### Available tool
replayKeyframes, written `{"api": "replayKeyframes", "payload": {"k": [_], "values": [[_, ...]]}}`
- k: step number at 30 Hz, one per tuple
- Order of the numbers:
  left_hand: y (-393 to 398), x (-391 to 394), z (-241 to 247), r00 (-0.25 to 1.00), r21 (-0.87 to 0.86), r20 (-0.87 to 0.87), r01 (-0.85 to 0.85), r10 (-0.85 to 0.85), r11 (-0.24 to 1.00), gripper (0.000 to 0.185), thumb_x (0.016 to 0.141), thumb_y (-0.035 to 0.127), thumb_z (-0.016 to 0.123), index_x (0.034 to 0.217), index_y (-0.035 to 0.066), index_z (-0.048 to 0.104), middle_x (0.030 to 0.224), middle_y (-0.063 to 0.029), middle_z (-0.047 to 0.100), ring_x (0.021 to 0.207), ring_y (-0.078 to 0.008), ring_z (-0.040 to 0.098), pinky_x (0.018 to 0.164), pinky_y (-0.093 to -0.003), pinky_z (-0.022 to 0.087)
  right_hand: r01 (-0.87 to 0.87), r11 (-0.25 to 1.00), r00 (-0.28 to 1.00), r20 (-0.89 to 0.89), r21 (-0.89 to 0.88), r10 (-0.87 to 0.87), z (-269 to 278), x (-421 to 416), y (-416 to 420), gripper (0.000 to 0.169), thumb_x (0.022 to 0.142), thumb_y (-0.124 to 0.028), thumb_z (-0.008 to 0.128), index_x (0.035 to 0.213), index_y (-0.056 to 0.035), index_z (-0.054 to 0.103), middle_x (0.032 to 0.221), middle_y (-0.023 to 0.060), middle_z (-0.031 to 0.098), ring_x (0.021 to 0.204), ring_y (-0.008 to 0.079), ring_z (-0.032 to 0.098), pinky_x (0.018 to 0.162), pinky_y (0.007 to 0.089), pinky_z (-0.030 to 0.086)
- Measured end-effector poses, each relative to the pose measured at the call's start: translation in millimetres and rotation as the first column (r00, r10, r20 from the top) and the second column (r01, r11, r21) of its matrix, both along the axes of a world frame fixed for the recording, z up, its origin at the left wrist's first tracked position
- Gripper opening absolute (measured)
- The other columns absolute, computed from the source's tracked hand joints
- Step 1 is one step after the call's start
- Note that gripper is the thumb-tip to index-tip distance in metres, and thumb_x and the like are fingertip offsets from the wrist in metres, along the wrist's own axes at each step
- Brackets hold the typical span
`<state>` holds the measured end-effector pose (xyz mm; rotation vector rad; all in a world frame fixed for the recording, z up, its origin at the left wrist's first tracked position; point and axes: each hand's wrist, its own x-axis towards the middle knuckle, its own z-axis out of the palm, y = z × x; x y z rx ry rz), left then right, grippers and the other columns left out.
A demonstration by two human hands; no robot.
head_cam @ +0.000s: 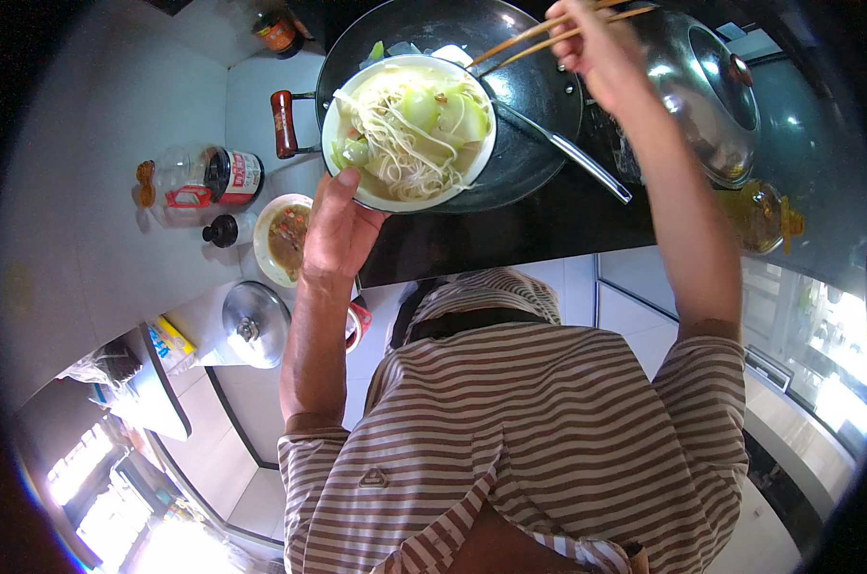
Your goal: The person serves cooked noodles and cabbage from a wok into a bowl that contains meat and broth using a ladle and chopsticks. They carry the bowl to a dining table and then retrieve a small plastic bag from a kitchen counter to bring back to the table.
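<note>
My left hand (343, 233) holds a white bowl (492, 147) by its near rim, thumb on the edge. White noodles (412, 154) and pale green vegetable slices (465, 118) lie in broth in it. Behind and partly below the bowl is a dark wok (530, 154) with a wooden side handle; a few pale pieces show in it past the bowl's far rim. A metal utensil handle (584, 161) leans out over the wok's near right edge. My right hand (595, 54), slightly blurred, grips wooden chopsticks (523, 43), whose tips are at the bowl's far right rim.
A bowl of sauce or soup with red bits (288, 240) stands left of my left wrist, with seasoning bottles (234, 176) beyond it. A metal lid (256, 324) lies nearer. Right of the wok are a large domed lid (691, 107) and an oil bottle (756, 215).
</note>
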<state>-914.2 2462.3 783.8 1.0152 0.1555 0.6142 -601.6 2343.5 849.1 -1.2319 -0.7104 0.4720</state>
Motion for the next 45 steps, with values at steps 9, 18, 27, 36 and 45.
{"api": "replayKeyframes", "payload": {"k": [9, 18, 27, 36, 45], "values": [[-11, 3, 9, 0.99, -0.06, -0.039, 0.133, -0.136, 0.989, 0.08, 0.087, 0.04, 0.069, 0.145, -0.002, 0.033, 0.141, -0.0154, 0.049, 0.13, -0.0267, 0.049, 0.109, -0.0435, 0.04, -0.468, 0.862, 0.78, -0.366, 0.195, 0.507, -45, -24, 68, 0.029, 0.102, -0.031, 0.051, 0.094, -0.0049, 0.062, 0.078, 0.0029, 0.056, 0.059, 0.0062, 0.05, 0.051, 0.0172, 0.044], [-14, 4, 0, 0.985, -0.079, -0.082, 0.147, -0.154, 0.986, 0.081, 0.086, 0.041, 0.07, 0.145, -0.001, 0.033, 0.14, -0.0146, 0.05, 0.129, -0.0257, 0.05, 0.109, -0.0429, 0.04, -0.492, 0.769, 0.63, -0.442, 0.409, 0.638, 10, -34, 62, 0.031, 0.1, -0.034, 0.053, 0.088, -0.0075, 0.062, 0.076, 0.0055, 0.061, 0.056, 0.0114, 0.054, 0.047, 0.0212, 0.044], [-3, 6, -9, 0.996, -0.086, -0.06, 0.063, -0.068, 0.994, 0.075, 0.088, 0.039, 0.068, 0.141, -0.004, 0.038, 0.136, -0.0163, 0.053, 0.122, -0.0253, 0.057, 0.103, -0.0415, 0.048, -0.52, 0.734, 0.712, -0.253, 0.436, 0.655, 55, -47, 12, 0.033, 0.099, -0.038, 0.054, 0.087, -0.0091, 0.065, 0.071, 0.0033, 0.062, 0.055, 0.0128, 0.054, 0.05, 0.0227, 0.04], [6, 5, -17, 0.995, -0.022, -0.057, 0.079, -0.08, 0.997, 0.071, 0.093, 0.036, 0.06, 0.148, 0.004, 0.029, 0.146, -0.0148, 0.043, 0.133, -0.0294, 0.045, 0.11, -0.0483, 0.04, -0.375, 0.926, 0.784, 0.543, 0.029, 0.301, 90, -81, -22, 0.029, 0.101, -0.023, 0.053, 0.086, -0.0017, 0.065, 0.066, 0.0058, 0.063, 0.048, 0.0065, 0.056, 0.04, 0.0163, 0.043], [-3, 15, -11, 1.0, -0.054, -0.006, 0.004, -0.005, 0.999, 0.073, 0.088, 0.036, 0.069, 0.141, -0.004, 0.038, 0.138, -0.0144, 0.052, 0.127, -0.0259, 0.052, 0.107, -0.0411, 0.043, -0.142, 0.913, 0.726, 0.667, 0.382, -0.167, 109, -69, -88, 0.033, 0.103, -0.029, 0.047, 0.082, -0.0064, 0.06, 0.06, 0.0007, 0.053, 0.045, 0.0065, 0.046, 0.038, 0.0179, 0.037]]}}
